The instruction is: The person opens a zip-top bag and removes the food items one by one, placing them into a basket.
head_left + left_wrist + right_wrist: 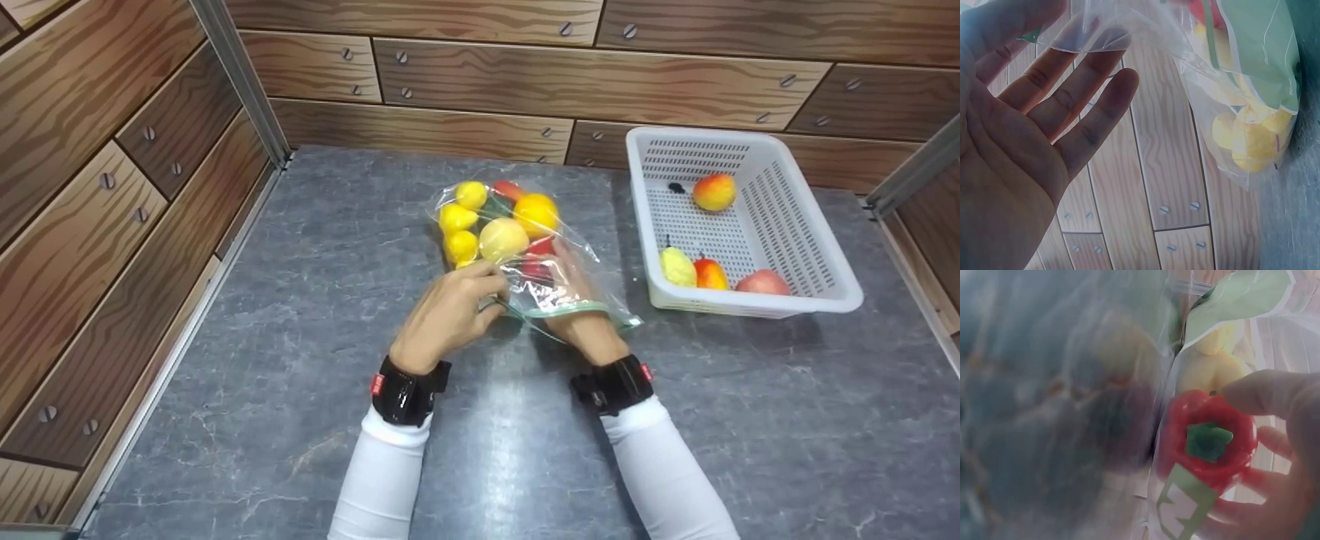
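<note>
A clear zip bag [574, 307] lies on the table with its mouth toward me. Several lemons [471, 195], an orange [535, 215] and a round pale-yellow fruit [503, 239] show through the film. My right hand [577, 289] reaches through the mouth into the bag. In the right wrist view its thumb and curved fingers hold a red bell pepper [1207, 439] with a green stem. At the left side of the mouth, my left hand [454, 304] pinches the bag's film between thumb and forefinger. Its other fingers [1095, 124] are spread in the left wrist view.
Right of the bag stands a white perforated basket [832, 296]. Inside are a green-yellow pear [677, 267], two red-and-yellow fruits [714, 193] and a pinkish round fruit [763, 283]. Wood-patterned panels [480, 75] border the grey table [300, 420] at the back and sides.
</note>
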`<state>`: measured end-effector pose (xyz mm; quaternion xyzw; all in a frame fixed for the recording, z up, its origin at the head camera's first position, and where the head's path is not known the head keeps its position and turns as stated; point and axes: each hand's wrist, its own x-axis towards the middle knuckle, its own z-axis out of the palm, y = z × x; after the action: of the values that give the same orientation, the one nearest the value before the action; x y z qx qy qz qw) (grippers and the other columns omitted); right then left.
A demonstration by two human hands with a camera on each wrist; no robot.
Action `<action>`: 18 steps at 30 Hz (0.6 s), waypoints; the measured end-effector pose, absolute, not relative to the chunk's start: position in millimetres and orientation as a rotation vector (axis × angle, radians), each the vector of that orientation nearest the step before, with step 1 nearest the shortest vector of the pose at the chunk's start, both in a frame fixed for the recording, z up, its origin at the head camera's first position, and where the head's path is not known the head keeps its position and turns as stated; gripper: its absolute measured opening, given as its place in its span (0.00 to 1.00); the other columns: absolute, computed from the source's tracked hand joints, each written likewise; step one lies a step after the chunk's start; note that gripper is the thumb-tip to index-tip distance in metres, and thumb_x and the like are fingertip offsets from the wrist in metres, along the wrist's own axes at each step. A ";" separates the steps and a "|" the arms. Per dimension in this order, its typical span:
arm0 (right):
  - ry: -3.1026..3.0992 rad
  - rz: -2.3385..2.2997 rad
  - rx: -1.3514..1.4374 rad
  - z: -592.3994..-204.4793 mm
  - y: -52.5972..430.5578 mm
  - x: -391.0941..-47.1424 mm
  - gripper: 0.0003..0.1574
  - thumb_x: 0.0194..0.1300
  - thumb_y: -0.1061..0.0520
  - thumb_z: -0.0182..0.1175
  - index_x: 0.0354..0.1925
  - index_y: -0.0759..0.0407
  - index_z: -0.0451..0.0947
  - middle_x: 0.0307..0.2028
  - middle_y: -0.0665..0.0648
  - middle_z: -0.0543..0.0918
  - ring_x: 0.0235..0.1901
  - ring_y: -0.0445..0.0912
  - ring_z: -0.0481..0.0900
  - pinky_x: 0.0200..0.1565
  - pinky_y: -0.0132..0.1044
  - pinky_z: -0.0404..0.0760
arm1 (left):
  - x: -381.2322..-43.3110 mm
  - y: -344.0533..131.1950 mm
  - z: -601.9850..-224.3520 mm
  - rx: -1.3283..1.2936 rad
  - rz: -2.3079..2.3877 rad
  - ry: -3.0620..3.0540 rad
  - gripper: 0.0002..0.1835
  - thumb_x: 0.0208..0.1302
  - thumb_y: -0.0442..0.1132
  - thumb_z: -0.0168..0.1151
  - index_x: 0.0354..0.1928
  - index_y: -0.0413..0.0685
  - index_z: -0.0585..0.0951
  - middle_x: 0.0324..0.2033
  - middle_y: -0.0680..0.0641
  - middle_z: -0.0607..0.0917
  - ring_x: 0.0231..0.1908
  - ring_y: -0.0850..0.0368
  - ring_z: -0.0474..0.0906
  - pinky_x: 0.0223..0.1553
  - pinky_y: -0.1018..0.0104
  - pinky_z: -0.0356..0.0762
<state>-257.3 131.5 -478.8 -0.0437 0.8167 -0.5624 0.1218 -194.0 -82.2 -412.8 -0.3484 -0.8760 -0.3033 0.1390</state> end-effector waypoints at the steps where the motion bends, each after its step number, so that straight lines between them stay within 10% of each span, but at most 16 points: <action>1: 2.663 -1.327 -0.198 -480.6 131.9 -257.9 0.43 0.73 0.54 0.61 0.78 0.60 0.56 0.74 0.64 0.65 0.71 0.59 0.68 0.73 0.52 0.67 | -194.1 -82.3 -412.8 -1.008 -0.878 -2.531 0.08 0.58 0.31 0.75 0.37 0.48 0.86 0.38 0.52 0.82 0.41 0.55 0.81 0.46 0.64 0.82; 10: 3.081 -0.401 -0.687 -480.5 132.5 -252.1 0.35 0.69 0.41 0.64 0.66 0.58 0.75 0.65 0.59 0.79 0.66 0.58 0.71 0.70 0.53 0.69 | -195.1 -82.7 -413.7 -0.998 -0.887 -2.530 0.07 0.59 0.30 0.74 0.36 0.48 0.86 0.37 0.52 0.82 0.39 0.56 0.80 0.44 0.64 0.82; 18: 3.150 -0.744 -0.591 -481.7 136.6 -236.7 0.35 0.58 0.52 0.75 0.60 0.63 0.78 0.61 0.65 0.77 0.63 0.62 0.73 0.61 0.57 0.79 | -195.2 -83.5 -414.3 -1.006 -0.871 -2.524 0.07 0.58 0.30 0.74 0.35 0.49 0.85 0.39 0.53 0.83 0.41 0.57 0.81 0.45 0.64 0.82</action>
<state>-236.7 136.6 -481.7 -0.1790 0.9548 -0.2255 -0.0743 -195.2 -83.5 -414.3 -0.3489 -0.8755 -0.3020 0.1436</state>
